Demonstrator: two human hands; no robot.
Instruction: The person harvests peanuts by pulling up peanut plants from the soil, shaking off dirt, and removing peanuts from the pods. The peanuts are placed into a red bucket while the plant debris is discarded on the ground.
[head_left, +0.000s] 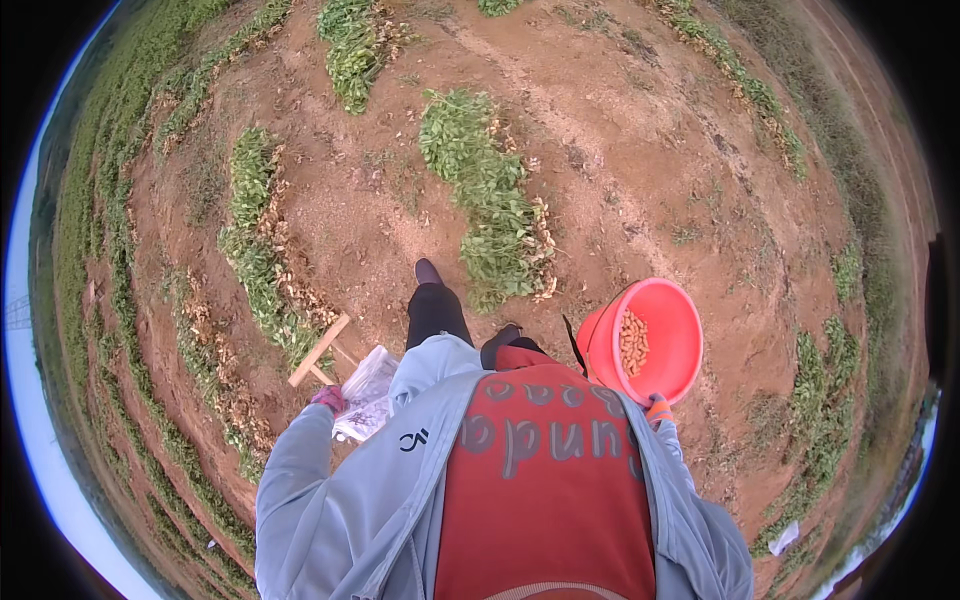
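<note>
My right hand (659, 409), in an orange glove, grips the near rim of a red plastic bucket (675, 345). The bucket leans away to the right, and a heap of peanuts in their shells (634, 343) lies along its left inner side. At the left, my left hand (330, 399), in a pink glove, is closed on a whitish plastic bag (369, 390). A small wooden stool (321, 350) juts out just beyond that hand. Whether the fingers also hold the stool is hidden.
Uprooted peanut plants with pods lie in rows on reddish soil: one row (491, 202) ahead, another (259, 247) to the left. More plants (817, 397) lie on the right. My dark shoe (427, 271) is on the soil between two rows. A white scrap (784, 538) lies lower right.
</note>
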